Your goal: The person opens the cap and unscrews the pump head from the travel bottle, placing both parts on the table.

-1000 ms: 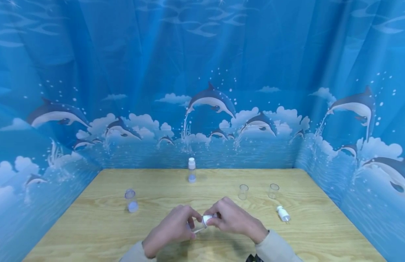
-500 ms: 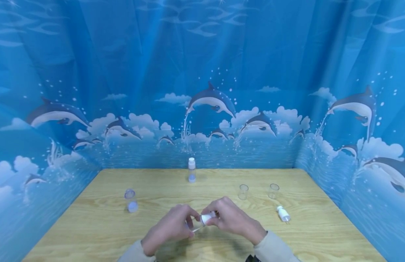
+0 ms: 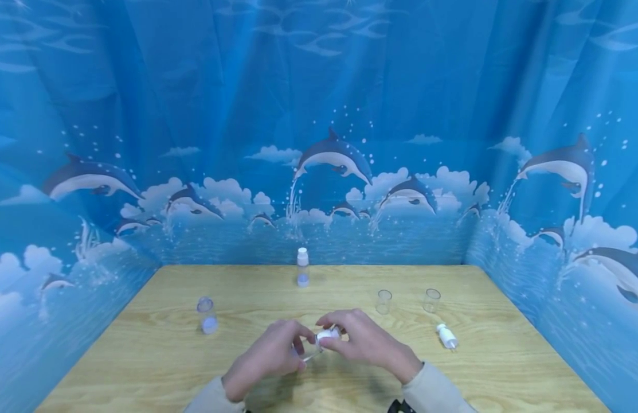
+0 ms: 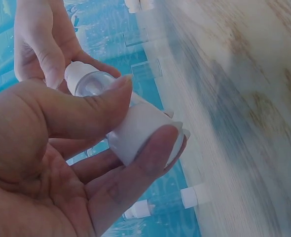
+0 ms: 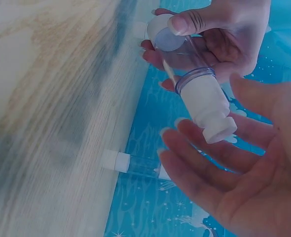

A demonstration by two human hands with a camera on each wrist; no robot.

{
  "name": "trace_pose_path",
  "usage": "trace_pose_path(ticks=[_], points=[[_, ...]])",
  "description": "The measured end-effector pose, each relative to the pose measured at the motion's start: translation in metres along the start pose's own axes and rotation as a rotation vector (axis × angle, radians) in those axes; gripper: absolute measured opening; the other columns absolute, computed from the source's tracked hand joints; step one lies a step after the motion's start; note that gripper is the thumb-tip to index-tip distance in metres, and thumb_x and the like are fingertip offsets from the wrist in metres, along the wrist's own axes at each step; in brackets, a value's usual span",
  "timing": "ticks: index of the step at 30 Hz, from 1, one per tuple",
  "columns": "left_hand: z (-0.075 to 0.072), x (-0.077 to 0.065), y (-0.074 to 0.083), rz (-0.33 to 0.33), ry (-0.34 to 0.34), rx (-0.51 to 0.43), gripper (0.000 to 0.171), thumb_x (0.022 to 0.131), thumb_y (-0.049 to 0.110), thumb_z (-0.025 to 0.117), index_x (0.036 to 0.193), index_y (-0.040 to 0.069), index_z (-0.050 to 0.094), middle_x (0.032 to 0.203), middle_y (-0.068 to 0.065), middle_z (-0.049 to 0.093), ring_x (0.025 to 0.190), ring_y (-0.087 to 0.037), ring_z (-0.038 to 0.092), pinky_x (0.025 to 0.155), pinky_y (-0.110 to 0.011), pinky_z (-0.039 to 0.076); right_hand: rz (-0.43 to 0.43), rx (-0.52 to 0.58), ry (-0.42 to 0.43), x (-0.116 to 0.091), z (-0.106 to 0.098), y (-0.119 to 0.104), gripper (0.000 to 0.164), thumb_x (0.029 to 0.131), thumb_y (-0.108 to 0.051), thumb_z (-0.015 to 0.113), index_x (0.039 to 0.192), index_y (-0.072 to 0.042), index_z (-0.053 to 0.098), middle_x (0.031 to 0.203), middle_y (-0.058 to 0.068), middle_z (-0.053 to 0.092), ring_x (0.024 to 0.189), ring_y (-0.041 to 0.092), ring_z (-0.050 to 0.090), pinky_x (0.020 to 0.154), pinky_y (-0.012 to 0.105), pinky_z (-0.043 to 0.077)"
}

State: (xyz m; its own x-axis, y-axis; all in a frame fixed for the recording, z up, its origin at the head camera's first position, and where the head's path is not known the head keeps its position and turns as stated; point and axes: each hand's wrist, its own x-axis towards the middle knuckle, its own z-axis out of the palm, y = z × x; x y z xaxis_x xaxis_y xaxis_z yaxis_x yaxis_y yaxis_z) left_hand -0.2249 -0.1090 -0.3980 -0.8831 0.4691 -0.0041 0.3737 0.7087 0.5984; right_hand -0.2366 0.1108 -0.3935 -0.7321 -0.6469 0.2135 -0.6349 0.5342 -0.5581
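Note:
My left hand (image 3: 272, 350) holds a small clear bottle (image 5: 192, 57) by its lower body and white base (image 4: 135, 128), thumb on one side and fingers on the other. The bottle is tilted, with its white pump top (image 5: 204, 101) seated in the neck and pointing toward my right hand (image 3: 362, 344). In the right wrist view, the right hand's fingers are loosely spread around the pump top, its thumb (image 5: 254, 94) apart from it. A second white pump top (image 3: 446, 337) lies on its side to the right. Two clear caps (image 3: 383, 303) stand behind it.
At the table's back stands a pump bottle (image 3: 302, 269) with a white top. On the left is a clear bottle (image 3: 206, 315) with no top on it. The wooden table (image 3: 143, 355) is backed by a blue dolphin curtain (image 3: 246, 115).
My right hand's fingers have loosened from their pinch on the pump top, and more of its white side shows in the head view. My left hand stays almost where it was.

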Motion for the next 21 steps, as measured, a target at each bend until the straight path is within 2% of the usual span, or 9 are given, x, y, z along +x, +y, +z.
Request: trace_pose_path(ticks=[4,7,13,16,21], points=[[-0.0003,0.0,0.0,-0.015,-0.003,-0.001,0.043,0.068,-0.002,0.085,0.107,0.011,0.077,0.087,-0.004,0.076,0.075,-0.013,0.066,0.068,-0.031,0.057,0.039,0.035,-0.015,0.0,-0.0021,0.0011,0.034,0.103,-0.029,0.062,0.124,-0.004,0.07,0.115,0.011,0.077,0.093,0.008,0.072,0.081,0.021,0.059],[-0.0008,0.0003,-0.0003,-0.019,-0.011,-0.006,0.041,0.069,-0.002,0.086,0.107,0.011,0.077,0.086,-0.003,0.076,0.075,-0.013,0.066,0.068,-0.032,0.057,0.05,0.058,-0.031,0.0006,-0.003,0.0017,0.029,0.103,-0.026,0.061,0.121,-0.005,0.073,0.112,0.008,0.078,0.088,0.004,0.071,0.077,0.018,0.057],[-0.0019,0.0004,-0.0001,-0.009,-0.025,-0.017,0.04,0.071,-0.002,0.086,0.108,0.01,0.077,0.088,-0.004,0.077,0.075,-0.012,0.067,0.067,-0.031,0.057,0.048,0.096,-0.039,0.0004,-0.0036,0.0002,0.023,0.1,-0.02,0.066,0.116,-0.006,0.075,0.105,0.007,0.079,0.078,0.001,0.066,0.068,0.017,0.055],[-0.0019,0.0003,0.0,-0.004,-0.026,-0.017,0.041,0.07,-0.002,0.085,0.108,0.01,0.077,0.088,-0.004,0.077,0.074,-0.012,0.067,0.067,-0.029,0.057,0.049,0.103,-0.032,0.0,-0.0035,-0.0012,0.022,0.097,-0.017,0.07,0.116,-0.006,0.075,0.105,0.007,0.079,0.078,-0.003,0.063,0.069,0.016,0.055],[-0.0021,0.0,0.0001,-0.003,-0.036,-0.019,0.041,0.071,-0.003,0.085,0.109,0.01,0.077,0.089,-0.004,0.077,0.075,-0.012,0.068,0.067,-0.029,0.058,0.044,0.099,-0.028,0.0002,-0.0024,-0.0028,0.023,0.094,-0.012,0.073,0.115,-0.004,0.074,0.107,0.009,0.078,0.085,-0.001,0.065,0.074,0.014,0.056]])
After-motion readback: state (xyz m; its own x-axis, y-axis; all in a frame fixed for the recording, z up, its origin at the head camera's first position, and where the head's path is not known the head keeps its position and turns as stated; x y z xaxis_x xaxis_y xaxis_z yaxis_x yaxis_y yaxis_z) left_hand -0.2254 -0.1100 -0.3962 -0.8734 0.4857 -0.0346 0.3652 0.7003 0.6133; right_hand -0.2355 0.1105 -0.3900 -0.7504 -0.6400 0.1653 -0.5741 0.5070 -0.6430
